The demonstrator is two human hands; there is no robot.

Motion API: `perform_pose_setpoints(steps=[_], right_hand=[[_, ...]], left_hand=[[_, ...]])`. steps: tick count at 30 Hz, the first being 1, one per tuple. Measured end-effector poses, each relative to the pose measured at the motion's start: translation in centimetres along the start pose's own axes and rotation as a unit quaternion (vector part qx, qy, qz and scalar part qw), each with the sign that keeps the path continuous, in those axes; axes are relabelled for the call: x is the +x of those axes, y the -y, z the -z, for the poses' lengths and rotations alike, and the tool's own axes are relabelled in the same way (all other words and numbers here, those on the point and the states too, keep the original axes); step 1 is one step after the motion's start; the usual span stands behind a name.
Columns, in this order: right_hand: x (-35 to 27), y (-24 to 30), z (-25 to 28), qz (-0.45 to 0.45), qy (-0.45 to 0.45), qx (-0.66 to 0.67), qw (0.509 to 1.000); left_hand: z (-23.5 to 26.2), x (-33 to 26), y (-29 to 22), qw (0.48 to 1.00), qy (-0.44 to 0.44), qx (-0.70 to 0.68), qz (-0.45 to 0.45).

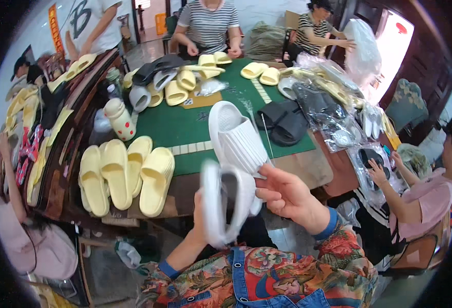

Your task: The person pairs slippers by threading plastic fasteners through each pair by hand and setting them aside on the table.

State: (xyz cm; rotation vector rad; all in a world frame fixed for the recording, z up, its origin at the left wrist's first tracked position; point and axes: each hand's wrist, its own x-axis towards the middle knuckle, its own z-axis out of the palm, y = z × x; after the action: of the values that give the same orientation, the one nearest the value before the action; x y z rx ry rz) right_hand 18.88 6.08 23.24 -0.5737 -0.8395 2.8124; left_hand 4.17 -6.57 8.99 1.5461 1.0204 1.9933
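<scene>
Two light grey slippers are in front of me. The upper grey slipper [242, 143], with a ribbed strap, points away from me over the table edge; my right hand [293, 199] pinches it near its lower end. The lower grey slipper [210, 203] is tilted on its side and smeared by motion. My left hand [199, 226] grips it from the left, its fingertips partly hidden behind the slipper. To the left, several pale yellow slippers [156, 179] stand along the near table edge.
A green-topped table [190, 133] carries piled yellow, grey and black slippers [285, 120]. A white bottle with red spots [119, 119] stands at left. Clear plastic bags [333, 118] lie at right. Several people sit or stand around, one handling a bagged item [362, 49].
</scene>
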Motion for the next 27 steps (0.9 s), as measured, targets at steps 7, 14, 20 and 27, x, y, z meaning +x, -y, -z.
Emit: perform_pose_setpoints(steps=[7, 14, 20, 27], right_hand=[[9.8, -1.6, 4.3, 0.07, -0.035, 0.158, 0.984], [13.6, -3.6, 9.8, 0.053, -0.107, 0.094, 0.988], [9.2, -2.1, 13.1, 0.211, -0.142, -0.005, 0.967], [10.9, -4.4, 10.8, 0.242, -0.185, -0.656, 0.691]], left_hand=[[6.0, 5.2, 3.2, 0.876, -0.201, -0.282, 0.337], [10.7, 2.6, 8.7, 0.884, -0.3, 0.18, 0.31], [6.5, 3.4, 5.7, 0.83, -0.113, 0.544, 0.052], [4.4, 3.9, 7.7, 0.802, 0.01, 0.59, 0.089]])
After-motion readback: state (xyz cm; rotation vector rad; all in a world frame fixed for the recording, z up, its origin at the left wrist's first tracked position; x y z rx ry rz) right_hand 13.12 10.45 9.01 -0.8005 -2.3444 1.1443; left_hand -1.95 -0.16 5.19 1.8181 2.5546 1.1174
